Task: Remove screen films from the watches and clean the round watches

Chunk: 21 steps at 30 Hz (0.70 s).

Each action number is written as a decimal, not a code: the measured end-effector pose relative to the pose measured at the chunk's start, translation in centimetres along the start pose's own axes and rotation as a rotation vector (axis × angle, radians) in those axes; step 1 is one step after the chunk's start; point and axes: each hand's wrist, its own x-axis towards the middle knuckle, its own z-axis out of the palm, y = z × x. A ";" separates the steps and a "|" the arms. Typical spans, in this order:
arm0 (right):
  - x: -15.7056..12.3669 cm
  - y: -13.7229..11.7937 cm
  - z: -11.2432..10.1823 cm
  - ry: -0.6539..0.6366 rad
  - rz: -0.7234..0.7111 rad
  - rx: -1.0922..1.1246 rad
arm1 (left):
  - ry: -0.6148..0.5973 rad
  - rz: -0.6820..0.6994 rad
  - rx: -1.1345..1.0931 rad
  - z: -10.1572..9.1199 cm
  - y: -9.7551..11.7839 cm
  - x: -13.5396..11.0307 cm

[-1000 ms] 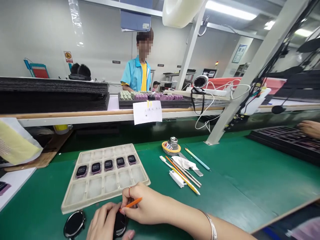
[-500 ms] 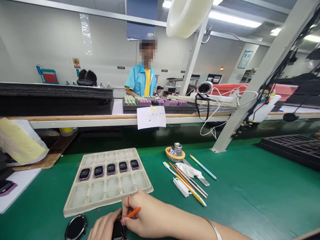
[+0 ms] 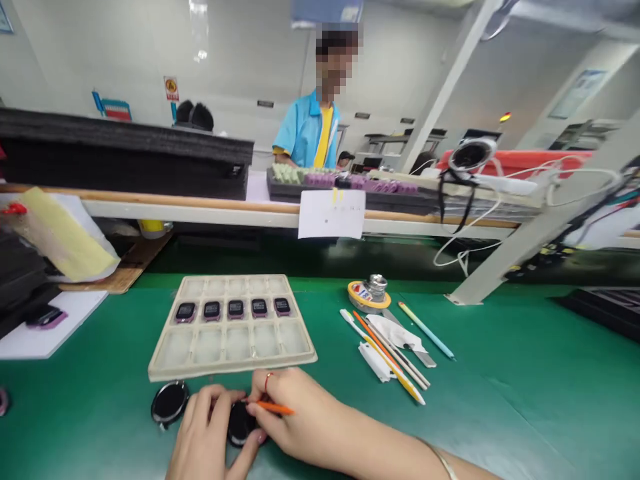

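My left hand (image 3: 203, 433) grips a round black watch (image 3: 241, 423), its fingers along the left and upper edge and its thumb below. My right hand (image 3: 290, 413) is closed in a pinch round a thin orange stick (image 3: 275, 407). The stick's tip is at the upper edge of the watch, partly hidden by my fingers. Left of my left hand lies a second round dark watch (image 3: 170, 403) with a shiny rim. Beyond both hands sits a cream tray (image 3: 233, 369) of shallow compartments. Its middle row holds several square purple-cased watches (image 3: 236, 309).
Right of the tray lie a toothbrush (image 3: 385, 360), a crumpled white wipe (image 3: 395, 332), a light blue pen (image 3: 427, 331) and a yellow-rimmed tin (image 3: 369, 303). A metal post (image 3: 483, 273) rises at the right. Behind a raised shelf (image 3: 210, 212) stands a person in a blue shirt (image 3: 303, 130).
The view has tilted down and shifted left, so the table things sit higher and further right. More of the held watch shows, and my left thumb is now visible along its lower edge.
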 end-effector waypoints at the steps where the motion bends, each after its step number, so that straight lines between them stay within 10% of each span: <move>1: -0.2 0.0 0.1 -0.004 0.002 0.012 | -0.050 0.000 0.022 -0.6 0.6 -0.1; 21: -0.9 1.8 0.7 -0.011 -0.069 0.154 | -0.176 -0.095 -0.051 -2.8 3.3 0.3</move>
